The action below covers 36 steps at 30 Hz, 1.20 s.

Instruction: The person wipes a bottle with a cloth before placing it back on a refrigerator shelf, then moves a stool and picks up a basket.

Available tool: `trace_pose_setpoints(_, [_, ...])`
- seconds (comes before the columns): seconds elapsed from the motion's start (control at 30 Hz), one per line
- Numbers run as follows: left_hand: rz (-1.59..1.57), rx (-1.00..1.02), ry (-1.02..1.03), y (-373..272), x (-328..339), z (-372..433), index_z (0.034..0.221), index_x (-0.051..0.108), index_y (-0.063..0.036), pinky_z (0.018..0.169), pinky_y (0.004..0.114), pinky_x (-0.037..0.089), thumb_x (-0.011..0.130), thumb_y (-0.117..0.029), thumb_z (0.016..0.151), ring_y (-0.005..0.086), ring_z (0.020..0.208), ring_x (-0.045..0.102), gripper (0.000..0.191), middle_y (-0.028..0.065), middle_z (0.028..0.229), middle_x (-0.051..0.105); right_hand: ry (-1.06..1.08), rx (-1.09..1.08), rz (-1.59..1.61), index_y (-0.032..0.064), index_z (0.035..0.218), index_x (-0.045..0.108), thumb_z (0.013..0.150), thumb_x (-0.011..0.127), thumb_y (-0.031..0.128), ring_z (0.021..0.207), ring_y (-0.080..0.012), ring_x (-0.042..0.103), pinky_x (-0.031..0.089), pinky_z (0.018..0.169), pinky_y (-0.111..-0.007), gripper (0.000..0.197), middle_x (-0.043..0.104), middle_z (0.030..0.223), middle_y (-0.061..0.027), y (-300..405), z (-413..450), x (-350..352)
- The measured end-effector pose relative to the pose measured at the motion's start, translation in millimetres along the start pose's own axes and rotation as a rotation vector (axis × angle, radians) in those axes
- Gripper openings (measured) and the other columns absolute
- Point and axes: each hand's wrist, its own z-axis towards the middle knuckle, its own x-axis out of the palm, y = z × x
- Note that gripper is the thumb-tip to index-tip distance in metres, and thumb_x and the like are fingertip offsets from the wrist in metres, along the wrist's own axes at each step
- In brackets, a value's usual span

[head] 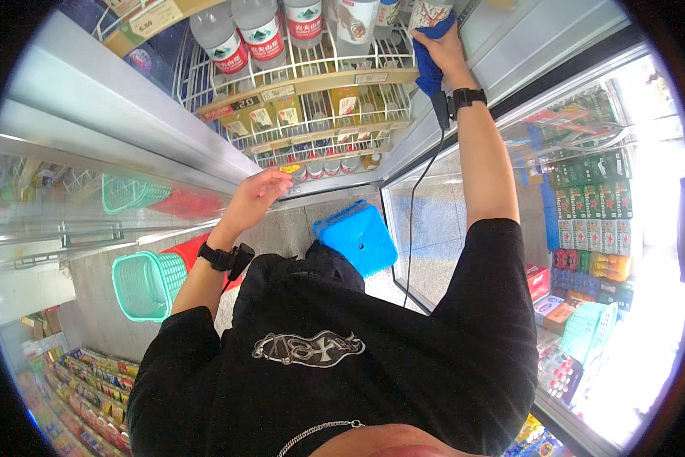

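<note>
My right hand (444, 48) is raised at the upper right, closed on a blue cloth (428, 65) beside a bottle with a patterned label (432, 12) on a wire shelf. Whether the hand also grips that bottle is not plain. My left hand (256, 197) is held in front of the lower shelves with its fingers loosely bent and nothing seen in it. Water bottles with red and white labels (265, 43) stand on the upper wire shelf (319, 71). Cartons and bottles fill the shelves below.
An open glass door (433, 223) stands at right, another glass panel at left. A blue plastic stool (360, 240) is on the floor below the shelves. A green basket (148, 285) sits at left by something red. A black cable (413, 200) hangs from my right wrist.
</note>
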Motion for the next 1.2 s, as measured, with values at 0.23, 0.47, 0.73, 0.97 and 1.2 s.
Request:
trace_pose_setpoints(0.23, [0.205,-0.159,0.000,29,-2,-41,0.114,0.060,-0.0007,0.081,0.030,0.050,0.057,-0.020,0.094,0.0158,0.089,0.065,0.027,0.0097,0.100,0.068,0.038,0.087,0.277,-0.0014,0.138,0.037,0.080,0.071,0.010,0.114,-0.0287,0.054,0.044,0.095,-0.038,0.067,0.056,0.127,-0.0174,37,-8,3])
trace_pose_setpoints(0.47, [0.214,-0.257,-0.014,73,-19,-79,0.116,0.060,-0.0012,0.084,0.031,0.050,0.057,-0.020,0.093,0.0186,0.096,0.065,0.029,0.0108,0.103,0.068,-0.041,0.072,-0.132,-0.0023,0.128,0.045,0.069,0.083,0.039,0.109,-0.0239,0.059,0.045,0.094,-0.033,0.082,0.060,0.122,-0.0148,-5,-3,-1])
trace_pose_setpoints(0.73, [0.346,-0.126,-0.253,36,-46,-83,0.115,0.062,-0.0010,0.085,0.032,0.050,0.059,-0.014,0.092,0.0226,0.096,0.066,0.027,0.0141,0.105,0.069,-0.085,0.252,-0.355,0.0030,0.117,0.060,0.065,0.080,0.048,0.105,-0.0349,0.062,0.048,0.090,-0.040,0.072,0.066,0.111,-0.0180,23,-10,-3])
trace_pose_setpoints(0.97, [0.561,0.084,-0.369,-104,-80,-76,0.114,0.061,-0.0031,0.076,0.034,0.054,0.061,-0.010,0.088,0.0253,0.100,0.064,0.027,0.0130,0.120,0.062,-0.102,0.142,-0.535,0.0022,0.114,0.060,0.064,0.080,0.050,0.100,-0.0348,0.064,0.049,0.086,-0.040,0.072,0.067,0.106,-0.0185,-10,7,5])
trace_pose_setpoints(1.2, [0.522,0.562,-0.384,-176,-100,-83,0.127,0.047,-0.0010,0.073,0.037,0.055,0.056,-0.013,0.092,0.0308,0.109,0.059,0.039,0.0222,0.133,0.050,0.026,0.121,-0.678,-0.0096,0.096,0.065,0.064,0.077,0.057,0.097,-0.0436,0.062,0.049,0.085,-0.045,0.075,0.065,0.098,-0.0297,-6,13,3])
